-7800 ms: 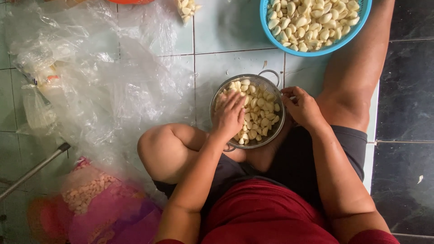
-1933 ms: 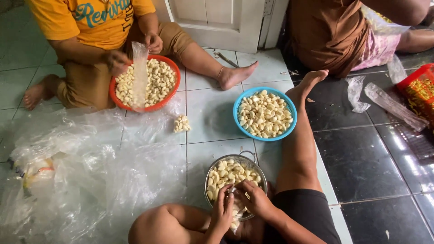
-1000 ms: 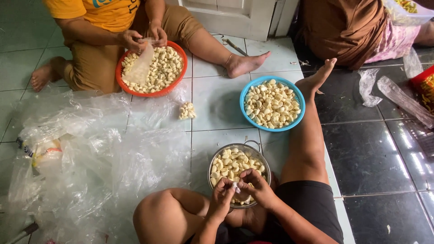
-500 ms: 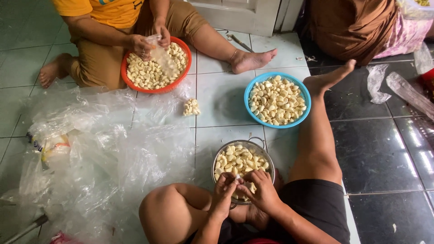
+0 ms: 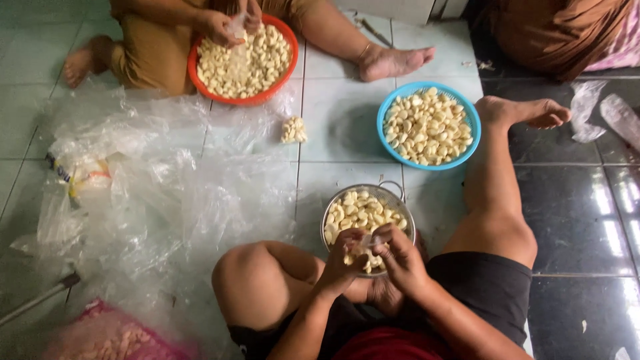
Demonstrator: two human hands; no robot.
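Left hand (image 5: 343, 261) and right hand (image 5: 398, 257): together, pinching small plastic bag (image 5: 368, 241) over metal colander (image 5: 399, 201) (peeled garlic); tiled floor (image 5: 347, 127), pale and black.

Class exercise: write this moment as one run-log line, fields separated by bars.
left hand and right hand: together grip small clear bag | under them: metal strainer of peeled garlic | farther off: blue basket

Both hands, the left hand (image 5: 341, 261) and right hand (image 5: 399, 259), are now meeting over the round metal strainer of peeled garlic cloves (image 5: 369, 215), pinching a small clear plastic bag (image 5: 368, 241).
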